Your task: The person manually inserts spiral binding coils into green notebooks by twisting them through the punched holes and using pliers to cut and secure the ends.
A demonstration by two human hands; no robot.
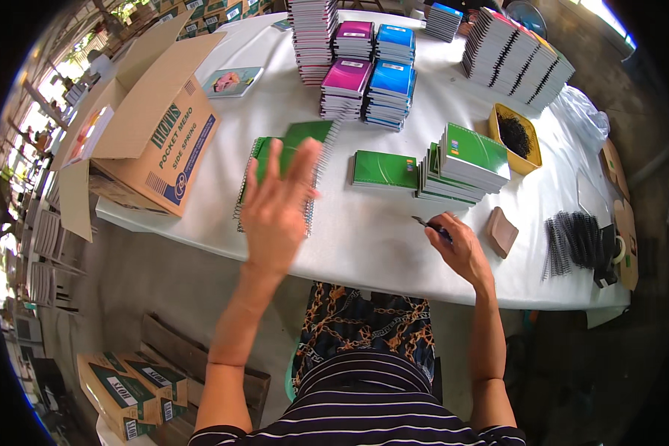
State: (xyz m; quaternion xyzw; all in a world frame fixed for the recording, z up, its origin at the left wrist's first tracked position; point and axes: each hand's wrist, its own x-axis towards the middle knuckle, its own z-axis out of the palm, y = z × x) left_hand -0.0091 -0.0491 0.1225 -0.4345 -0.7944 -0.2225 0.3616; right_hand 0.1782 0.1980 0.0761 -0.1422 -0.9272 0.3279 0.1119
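Note:
My left hand point(275, 212), blurred by motion, is over a pile of green spiral notebooks point(259, 160) on the table's left half. Its fingers are spread. Just beyond the fingertips, a smeared green notebook point(310, 132) lies askew over the pile; whether the fingers touch it is unclear. Near the front edge, my right hand point(462, 251) is closed around small dark-handled pliers point(438, 230), jaws pointing left. Beyond it, a low pile of green notebooks point(384, 169) adjoins a taller, uneven green notebook stack point(476, 152). A brown block-like piece point(502, 232) sits right of that hand.
An open cardboard box point(189, 149) stands at left on the white-covered table point(334, 256). Purple notebooks point(346, 76), blue notebooks point(391, 78) and tall stacks occupy the back. A yellow tray point(528, 162) holds black pieces; black spiral coils point(574, 239) lie at right. Cartons point(130, 390) are lower left.

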